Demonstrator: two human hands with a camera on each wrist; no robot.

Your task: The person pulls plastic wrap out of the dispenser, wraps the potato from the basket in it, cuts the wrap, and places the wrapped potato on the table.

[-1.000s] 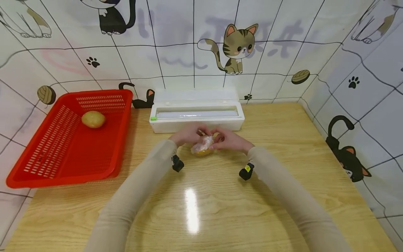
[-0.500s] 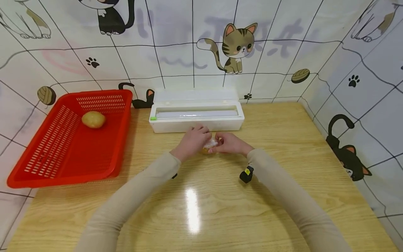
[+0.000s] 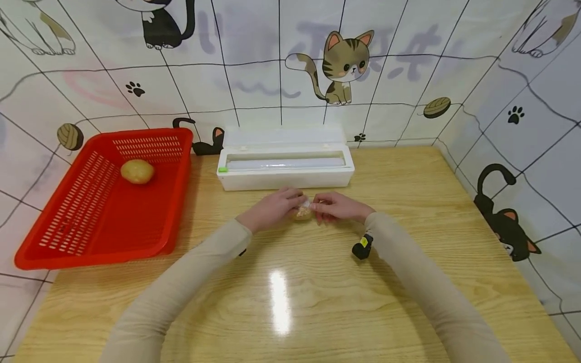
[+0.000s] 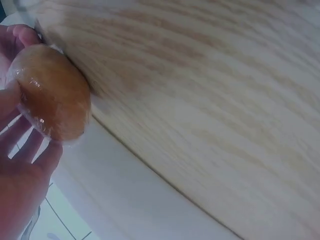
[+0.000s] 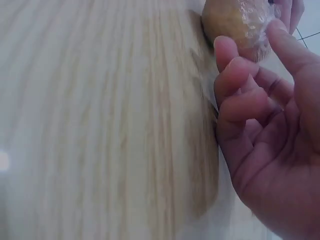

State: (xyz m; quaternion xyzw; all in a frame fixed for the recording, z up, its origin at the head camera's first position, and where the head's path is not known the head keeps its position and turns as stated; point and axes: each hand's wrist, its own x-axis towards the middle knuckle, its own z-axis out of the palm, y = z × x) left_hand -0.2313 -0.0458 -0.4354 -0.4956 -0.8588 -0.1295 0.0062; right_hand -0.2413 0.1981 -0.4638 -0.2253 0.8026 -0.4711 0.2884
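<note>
A potato (image 3: 303, 213) wrapped in clear cling film is between both hands, just in front of the white box. My left hand (image 3: 276, 209) grips it from the left, thumb on one face and fingers round the other, as the left wrist view shows around the brown potato (image 4: 56, 95). From the other side my right hand (image 3: 342, 206) holds it, the thumb on the crinkled film and curled fingers beside the potato (image 5: 231, 25). The film bunches up at this end.
Behind the hands, the white cling film box (image 3: 286, 181) stands with its lid up and a roll (image 3: 286, 163) inside. At left, a red plastic basket (image 3: 131, 222) holds one unwrapped potato (image 3: 137, 171). A cat-patterned wall covering (image 3: 254, 91) borders the wooden table (image 3: 317, 302).
My left hand has swung over the wrapped potato, its back now facing up. The potato has shifted slightly right, and my right hand has moved a little right as well.
</note>
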